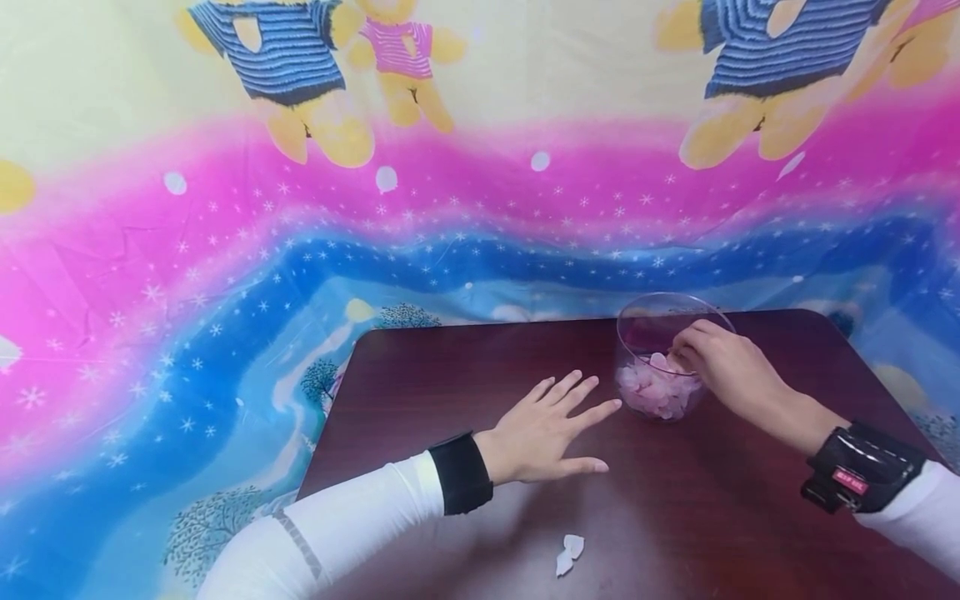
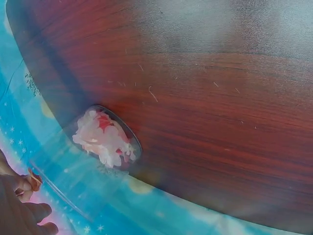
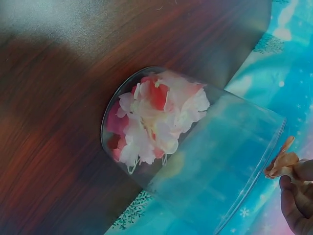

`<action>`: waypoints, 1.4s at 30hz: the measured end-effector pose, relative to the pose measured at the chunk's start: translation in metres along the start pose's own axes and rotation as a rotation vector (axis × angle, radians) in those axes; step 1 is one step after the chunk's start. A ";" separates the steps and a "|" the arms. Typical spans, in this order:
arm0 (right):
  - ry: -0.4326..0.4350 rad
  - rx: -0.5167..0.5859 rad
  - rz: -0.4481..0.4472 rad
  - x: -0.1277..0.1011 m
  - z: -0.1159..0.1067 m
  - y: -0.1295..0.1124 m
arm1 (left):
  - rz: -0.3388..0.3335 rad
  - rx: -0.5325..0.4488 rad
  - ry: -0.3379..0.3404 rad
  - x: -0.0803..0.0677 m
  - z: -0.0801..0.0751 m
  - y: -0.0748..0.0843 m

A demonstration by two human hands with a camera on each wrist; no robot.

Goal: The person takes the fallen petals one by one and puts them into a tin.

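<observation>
My right hand (image 1: 723, 367) is at the rim of a clear cylindrical container (image 1: 624, 333). Its fingertips pinch a small, crinkled peach-coloured piece (image 3: 282, 164), close to the rim in the right wrist view; its exact kind I cannot tell. Frilly pink, white and red petal-like pieces (image 3: 151, 115) fill the bottom of the container. To the left of it, my left hand (image 1: 543, 429) reaches over the table with fingers spread, holding nothing. Its nearest fingertip comes close to the container's side in the head view. A white bow-shaped piece (image 1: 570, 554) lies nearer to me on the table.
The dark reddish-brown table (image 1: 450, 367) has rounded far corners. Behind it hangs a colourful cloth (image 1: 480, 183) with teddy bears and snowflakes. The container stands near the table's far edge, right of the middle.
</observation>
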State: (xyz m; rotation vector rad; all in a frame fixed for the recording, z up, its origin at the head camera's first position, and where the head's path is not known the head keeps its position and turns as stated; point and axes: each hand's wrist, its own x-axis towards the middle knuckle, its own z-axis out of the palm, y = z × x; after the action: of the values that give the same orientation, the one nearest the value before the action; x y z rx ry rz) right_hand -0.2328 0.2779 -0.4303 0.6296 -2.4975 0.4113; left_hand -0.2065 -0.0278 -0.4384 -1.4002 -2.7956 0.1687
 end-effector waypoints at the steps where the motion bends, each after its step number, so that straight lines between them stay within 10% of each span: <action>1: 0.000 0.000 0.003 0.000 0.000 0.000 | -0.001 0.000 -0.001 0.000 0.000 0.000; 18: -0.319 -0.144 0.121 -0.004 0.006 -0.002 | 0.000 -0.001 0.008 -0.001 0.001 -0.001; 42: -0.293 -0.069 0.000 -0.023 0.021 -0.049 | -0.068 -0.051 0.016 -0.019 0.016 -0.026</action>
State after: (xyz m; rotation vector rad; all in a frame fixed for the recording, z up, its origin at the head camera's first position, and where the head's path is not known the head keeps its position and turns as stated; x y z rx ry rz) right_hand -0.1989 0.2359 -0.4523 0.7056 -2.7746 0.2456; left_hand -0.2169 -0.0601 -0.4511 -1.3075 -2.8485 0.0860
